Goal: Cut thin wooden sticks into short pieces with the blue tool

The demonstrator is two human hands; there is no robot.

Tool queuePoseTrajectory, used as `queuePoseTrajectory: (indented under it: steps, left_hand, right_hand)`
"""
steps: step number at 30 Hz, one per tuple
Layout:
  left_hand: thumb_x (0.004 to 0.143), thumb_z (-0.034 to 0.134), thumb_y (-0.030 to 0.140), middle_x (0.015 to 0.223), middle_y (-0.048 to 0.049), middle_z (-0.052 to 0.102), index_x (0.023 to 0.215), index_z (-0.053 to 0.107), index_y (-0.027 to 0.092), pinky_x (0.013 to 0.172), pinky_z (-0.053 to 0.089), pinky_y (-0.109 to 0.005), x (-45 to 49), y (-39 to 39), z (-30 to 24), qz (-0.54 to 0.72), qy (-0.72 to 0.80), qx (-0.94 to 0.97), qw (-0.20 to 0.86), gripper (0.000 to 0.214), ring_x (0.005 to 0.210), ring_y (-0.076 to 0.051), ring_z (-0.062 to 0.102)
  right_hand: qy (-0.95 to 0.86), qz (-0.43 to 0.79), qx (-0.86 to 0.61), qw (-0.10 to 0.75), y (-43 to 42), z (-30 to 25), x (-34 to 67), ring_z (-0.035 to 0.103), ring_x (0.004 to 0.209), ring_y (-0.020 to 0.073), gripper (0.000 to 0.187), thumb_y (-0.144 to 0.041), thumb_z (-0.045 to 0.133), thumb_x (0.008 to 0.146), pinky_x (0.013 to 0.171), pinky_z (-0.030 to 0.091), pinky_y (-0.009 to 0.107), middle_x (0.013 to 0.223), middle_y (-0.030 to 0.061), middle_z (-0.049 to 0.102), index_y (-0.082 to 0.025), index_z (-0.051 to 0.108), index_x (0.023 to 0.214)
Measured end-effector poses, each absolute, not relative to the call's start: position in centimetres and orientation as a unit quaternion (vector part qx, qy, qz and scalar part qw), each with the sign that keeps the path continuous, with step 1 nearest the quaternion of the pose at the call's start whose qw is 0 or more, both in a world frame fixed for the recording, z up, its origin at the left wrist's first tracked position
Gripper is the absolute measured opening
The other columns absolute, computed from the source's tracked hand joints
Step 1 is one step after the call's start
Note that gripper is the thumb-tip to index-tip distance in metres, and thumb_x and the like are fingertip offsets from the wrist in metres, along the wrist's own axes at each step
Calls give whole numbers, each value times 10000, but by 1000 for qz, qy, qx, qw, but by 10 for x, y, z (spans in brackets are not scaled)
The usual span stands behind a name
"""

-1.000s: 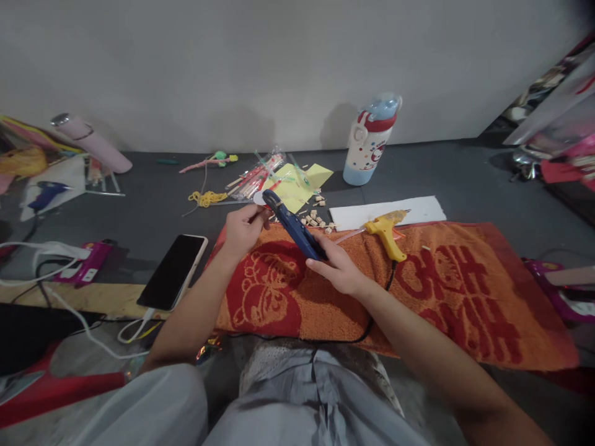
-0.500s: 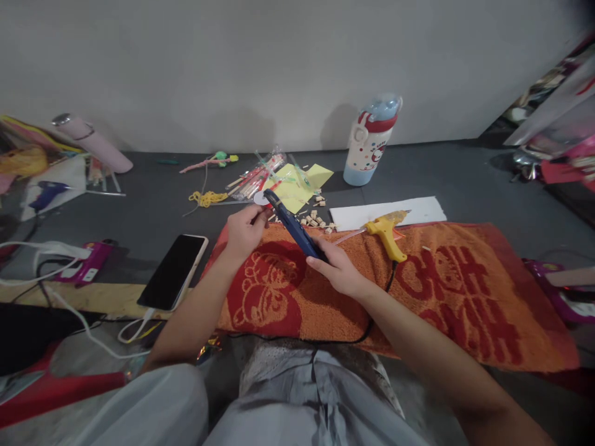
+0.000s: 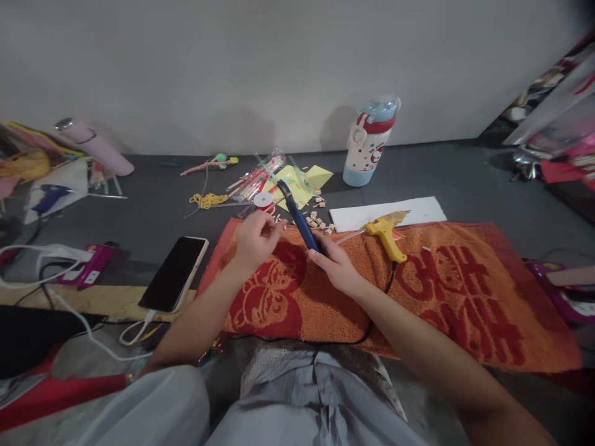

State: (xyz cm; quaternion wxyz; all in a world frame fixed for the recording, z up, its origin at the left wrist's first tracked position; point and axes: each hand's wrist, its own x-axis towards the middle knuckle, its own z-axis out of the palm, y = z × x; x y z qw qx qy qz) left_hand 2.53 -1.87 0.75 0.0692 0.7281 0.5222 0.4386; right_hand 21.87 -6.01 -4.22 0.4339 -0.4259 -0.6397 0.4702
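Observation:
My right hand point(image 3: 337, 263) is wrapped round the lower end of a slim dark blue tool point(image 3: 300, 220). Its narrow top end slants up and away to the left; its exact kind is unclear. To its left, my left hand point(image 3: 258, 238) has curled fingers, thumb and forefinger close together near the tool. A tiny pale bit may be at the fingertips, too small to name. Just beyond that hand lies a white-topped red spool point(image 3: 264, 201). Small cut wooden pieces point(image 3: 316, 220) are scattered behind the tool, beside yellow paper sheets point(image 3: 297, 179).
An orange towel point(image 3: 344, 310) lies under my hands, a yellow glue gun point(image 3: 385, 232) and a white board point(image 3: 418, 210) at its back edge. A bottle point(image 3: 369, 145) stands behind. A phone point(image 3: 174, 272), yellow cord point(image 3: 207, 199) and blue glue gun point(image 3: 51, 197) lie left.
My left hand has drawn back toward me and slightly right, away from the spool, which now shows more fully. The blue tool has shifted a little to the right and stands steeper.

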Motion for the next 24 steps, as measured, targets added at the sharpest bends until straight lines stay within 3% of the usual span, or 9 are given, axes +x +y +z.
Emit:
queuePoseTrajectory:
  steps: [2, 5, 10, 16, 24]
  left_hand:
    - [823, 597, 448, 602, 11, 562, 693, 543, 199, 582, 415, -264, 35, -26, 6, 368, 532, 742, 177, 286, 553, -123, 502]
    - [770, 646, 490, 873, -61, 683, 926, 595, 182, 727, 492, -320, 46, -31, 0, 340, 512, 734, 290, 349, 784, -191, 635]
    - [805, 578, 550, 1159, -145, 631, 1126, 513, 153, 927, 495, -394, 55, -32, -12, 350, 414, 705, 457, 515, 1060, -245, 621]
    - [856, 508, 552, 1173, -158, 609, 1125, 497, 149, 1002, 450, -424, 57, -36, -22, 366, 424, 702, 440, 484, 1130, -265, 573]
    - [864, 529, 500, 1125, -136, 627, 1073, 517, 166, 977, 454, -431, 57, -36, -31, 380, 431, 701, 424, 394, 1074, -261, 583]
  right_hand:
    - [-635, 481, -417, 438, -60, -41, 218, 583, 1084, 265, 519, -508, 510, 882, 967, 448, 435, 1196, 104, 627, -177, 501, 1282]
    - [-636, 487, -407, 439, -60, -37, 217, 589, 1051, 265, 560, -564, 508, 869, 960, 451, 434, 1158, 109, 632, -170, 506, 1267]
    - [-640, 505, -377, 440, -62, -32, 215, 596, 997, 256, 573, -600, 475, 876, 924, 477, 419, 1078, 95, 637, -171, 520, 1253]
    - [-631, 520, -376, 436, -62, -37, 214, 572, 1094, 264, 620, -628, 493, 855, 995, 442, 423, 1149, 98, 628, -183, 500, 1286]
    - [-622, 527, -386, 431, -61, -44, 214, 589, 987, 250, 590, -613, 512, 849, 916, 480, 415, 1094, 89, 634, -187, 516, 1257]
